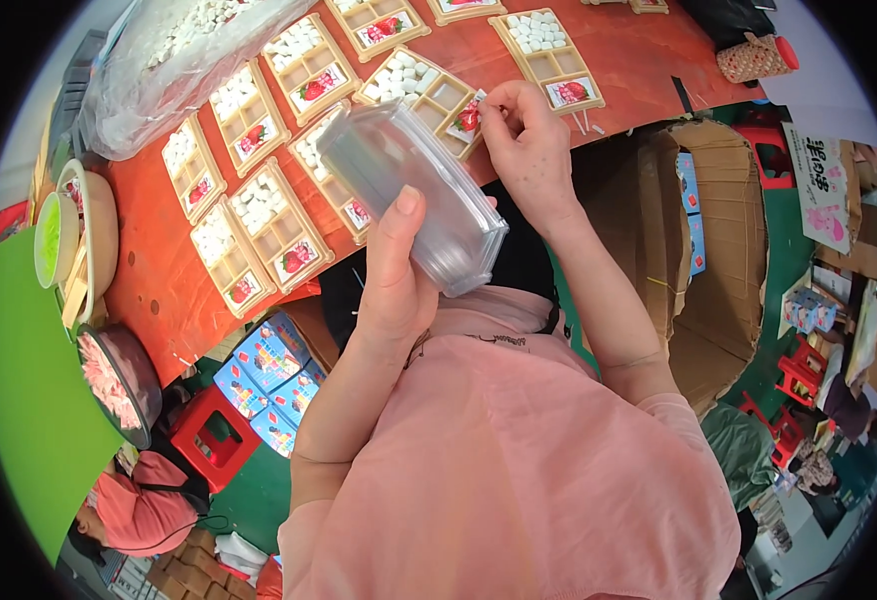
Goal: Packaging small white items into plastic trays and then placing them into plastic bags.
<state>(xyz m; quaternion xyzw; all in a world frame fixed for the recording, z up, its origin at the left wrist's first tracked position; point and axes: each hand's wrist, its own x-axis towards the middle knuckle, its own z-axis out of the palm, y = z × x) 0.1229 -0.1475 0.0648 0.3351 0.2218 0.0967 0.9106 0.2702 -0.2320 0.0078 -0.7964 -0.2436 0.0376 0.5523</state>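
Note:
My left hand [396,275] is wrapped round a stack of clear plastic covers [414,190], held tilted above the table's near edge. Thumb and fingers of my right hand [531,150] are pinched together at the corner of a strawberry picture card [467,120]; whether they grip the card or something smaller is hidden. That card lies in an end compartment of a beige divided tray [446,95], whose far compartment holds small white blocks [399,75]. Similar trays stand around it, among them one to the right [549,62] and one at the left [279,225].
A red-covered table [149,290] carries a large clear bag [174,60] of white pieces. At left are a cream tub [104,240] and a black bowl of pink pieces [114,380]. A big cardboard box [724,290] stands right, a red stool [214,435] below left. Another person [149,505] is lower left.

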